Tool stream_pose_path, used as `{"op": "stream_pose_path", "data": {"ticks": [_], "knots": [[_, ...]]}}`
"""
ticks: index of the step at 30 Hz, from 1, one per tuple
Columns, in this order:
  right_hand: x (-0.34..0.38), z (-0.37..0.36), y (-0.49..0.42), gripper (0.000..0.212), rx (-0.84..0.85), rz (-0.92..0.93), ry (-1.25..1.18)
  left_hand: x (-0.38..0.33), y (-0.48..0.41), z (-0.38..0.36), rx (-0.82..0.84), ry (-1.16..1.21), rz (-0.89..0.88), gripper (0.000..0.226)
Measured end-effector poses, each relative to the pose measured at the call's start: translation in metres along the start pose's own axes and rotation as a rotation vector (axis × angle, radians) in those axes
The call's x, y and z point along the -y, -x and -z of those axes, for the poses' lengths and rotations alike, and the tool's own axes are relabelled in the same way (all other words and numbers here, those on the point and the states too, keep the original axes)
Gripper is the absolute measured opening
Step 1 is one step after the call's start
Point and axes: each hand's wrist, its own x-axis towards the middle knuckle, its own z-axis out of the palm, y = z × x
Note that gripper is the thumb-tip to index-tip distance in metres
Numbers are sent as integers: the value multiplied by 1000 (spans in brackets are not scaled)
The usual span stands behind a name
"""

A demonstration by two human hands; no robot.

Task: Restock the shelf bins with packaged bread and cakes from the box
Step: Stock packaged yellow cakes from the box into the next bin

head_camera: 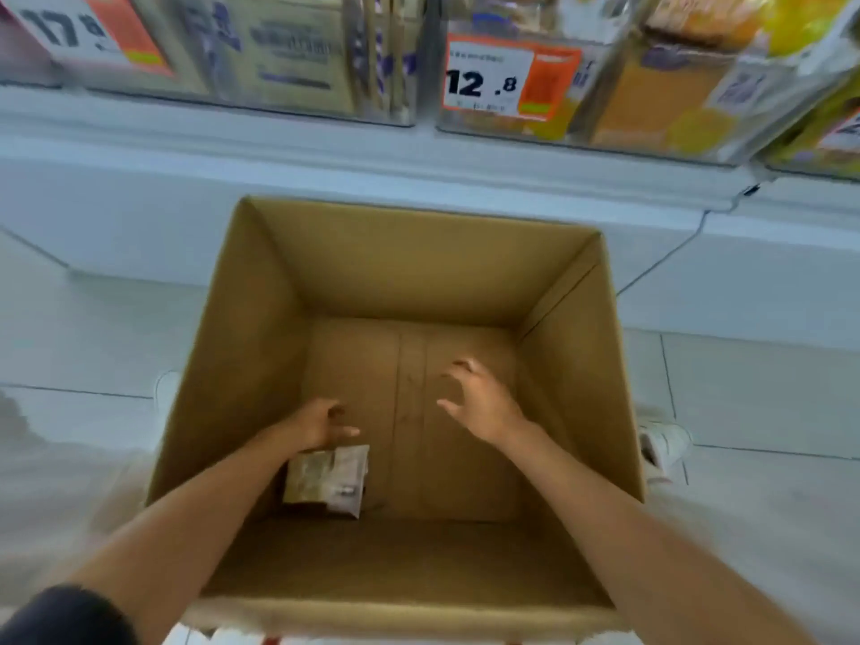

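Tiled floor [93,346], cardboard box [419,272], blurry packet [328,477], seemingly clear-wrapped tan bread, left hand [319,425], right hand [484,405], fingers [465,367] loose, empty.

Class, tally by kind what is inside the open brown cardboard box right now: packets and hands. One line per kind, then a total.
Clear-wrapped pale bread packet: 1
Bare hands: 2 (left hand, right hand)
Total: 3
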Motion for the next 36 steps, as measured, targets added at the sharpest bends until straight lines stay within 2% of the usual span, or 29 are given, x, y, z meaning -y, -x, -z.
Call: {"op": "stream_pose_path", "data": {"ticks": [5, 8, 13, 15, 17, 20, 22, 23, 25, 27, 29, 32, 35, 36], "knots": [[-12, -50, -19, 51, 193, -37, -36, 45, -35, -21, 170, -152, 143, 69], [-16, -62, -26, 50, 265, -44, -92, 56, -49, -28, 171, -187, 159, 58], [-13, -59, -29, 46, 253, -92, -230, 44, -52, -29, 197, -337, 119, 31], [-7, -52, -27, 41, 255, -137, -348, 30, -46, -24, 158, -298, 26, 23], [1, -40, -24, 37, 233, -214, -493, 8, -35, -16, 53, -133, -119, 20], [14, -10, -17, 58, 248, -435, -820, -41, 3, 3, -193, 45, -378, 20], [25, 16, -11, 52, 240, -478, -1096, -72, 31, 16, -307, -20, -571, 22], [30, 30, -9, 49, 175, -454, -1172, -85, 45, 23, -319, -79, -627, 24], [37, 63, -1, 63, -2, -367, -1143, -104, 69, 42, -298, -45, -622, 34], [47, 101, 14, 73, -94, -228, -1060, -121, 91, 64, -302, 216, -537, 56], [57, 137, 31, 64, -122, -75, -1026, -140, 113, 84, -286, 414, -488, 76], [74, 181, 58, 66, -191, 82, -990, -166, 143, 101, -174, 597, -497, 85], [92, 213, 77, 88, -347, 187, -847, -194, 163, 112, -381, 636, -590, 77], [94, 223, 82, 89, -426, 245, -785, -207, 169, 115, -465, 620, -641, 75]]}}
